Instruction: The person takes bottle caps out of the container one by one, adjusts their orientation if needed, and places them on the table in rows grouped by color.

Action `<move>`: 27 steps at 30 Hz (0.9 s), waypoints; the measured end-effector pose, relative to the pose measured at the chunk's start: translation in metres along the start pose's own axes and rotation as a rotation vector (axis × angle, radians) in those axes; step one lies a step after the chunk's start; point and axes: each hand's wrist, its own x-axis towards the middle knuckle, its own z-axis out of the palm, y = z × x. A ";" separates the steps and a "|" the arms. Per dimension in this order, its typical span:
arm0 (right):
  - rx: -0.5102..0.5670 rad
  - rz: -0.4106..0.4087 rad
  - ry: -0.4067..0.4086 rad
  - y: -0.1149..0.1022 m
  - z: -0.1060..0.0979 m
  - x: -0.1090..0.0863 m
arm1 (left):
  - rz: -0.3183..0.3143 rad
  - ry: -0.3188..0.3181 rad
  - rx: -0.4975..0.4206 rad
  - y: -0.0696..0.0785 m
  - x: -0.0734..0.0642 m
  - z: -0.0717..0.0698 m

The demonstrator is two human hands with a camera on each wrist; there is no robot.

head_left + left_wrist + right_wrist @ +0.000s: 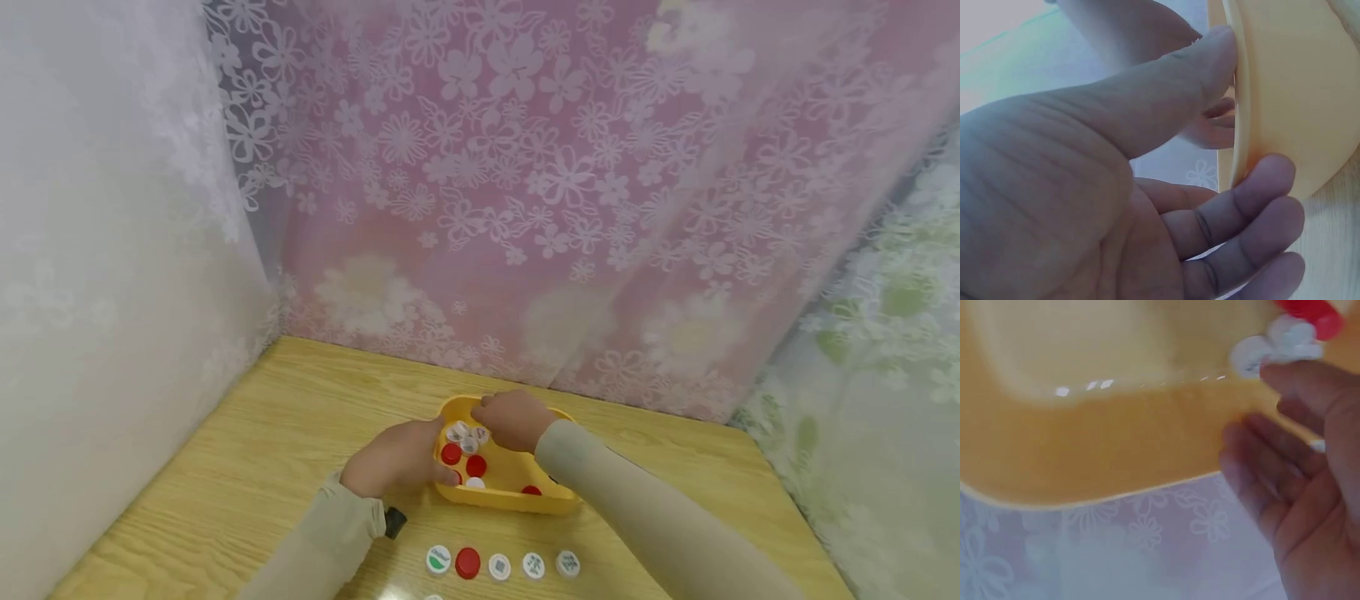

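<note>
A yellow plastic basin (498, 498) holds several bottle caps, mostly gathered at its left end. My left hand (397, 457) grips that end; in the left wrist view the thumb lies over the rim (1242, 94), with the fingers against the outer wall. My right hand (517, 419) reaches in over the far rim. Seen from the right wrist, its thumb is at a white cap (1251, 356), and the other fingers are apart from the thumb. Whether the thumb touches that cap I cannot tell. Red caps (476, 465) lie nearer the front wall.
In front of the basin, a row of caps lies on the wooden table (322, 417): a white cap with a green mark (438, 559), a red cap (468, 563) and several printed white caps (533, 566). Another cap is cut off below. Floral curtains (525, 208) border the table.
</note>
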 end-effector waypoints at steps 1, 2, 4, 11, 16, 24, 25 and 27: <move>-0.007 -0.009 -0.031 0.000 0.002 0.004 | 0.002 -0.001 -0.006 0.000 0.000 0.000; -0.013 -0.020 -0.054 -0.001 0.003 0.007 | 0.001 -0.002 -0.009 -0.001 0.000 0.000; -0.003 -0.034 -0.092 -0.002 0.007 0.014 | 0.001 -0.003 -0.010 -0.002 -0.001 0.000; 0.018 -0.038 -0.091 -0.006 0.020 0.028 | 0.044 -0.002 -0.005 -0.001 -0.001 -0.002; -0.072 -0.058 -0.070 -0.010 0.022 0.025 | 0.057 0.006 0.002 0.002 0.000 -0.001; -0.100 0.003 -0.125 -0.023 0.018 0.027 | 0.055 0.011 -0.003 0.002 0.000 -0.001; -0.103 0.011 -0.132 -0.025 0.018 0.028 | 0.055 0.014 -0.004 0.003 -0.001 -0.002; -0.137 0.016 -0.146 -0.027 0.016 0.029 | 0.057 0.021 -0.002 0.002 -0.002 -0.002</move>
